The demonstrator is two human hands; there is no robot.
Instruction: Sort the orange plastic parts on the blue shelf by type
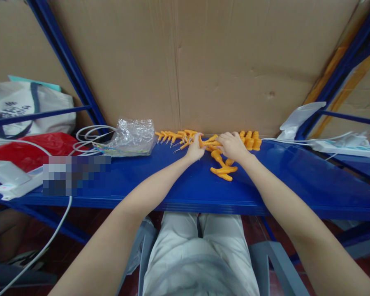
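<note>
My left hand (196, 149) is closed around an orange corkscrew (201, 142) at the back of the blue table. My right hand (233, 146) bends over orange pieces just to the right, its fingers closed on an orange part (214, 143) that faces the left hand. Left of my hands, several orange T-handled corkscrews (169, 136) lie in a row with their metal spirals bare. Below my right hand lie orange corkscrews with covered shafts (223, 169). Several orange sleeve-like pieces (249, 141) stand together beyond the right wrist. My fingers partly hide what they grip.
Cardboard (179, 61) rises behind the blue table (185, 185). To the left are a clear plastic bag (132, 137), white cables (92, 133), a red bag (33, 150) and a cloth bag (52, 107). A white power strip (348, 147) lies at the right.
</note>
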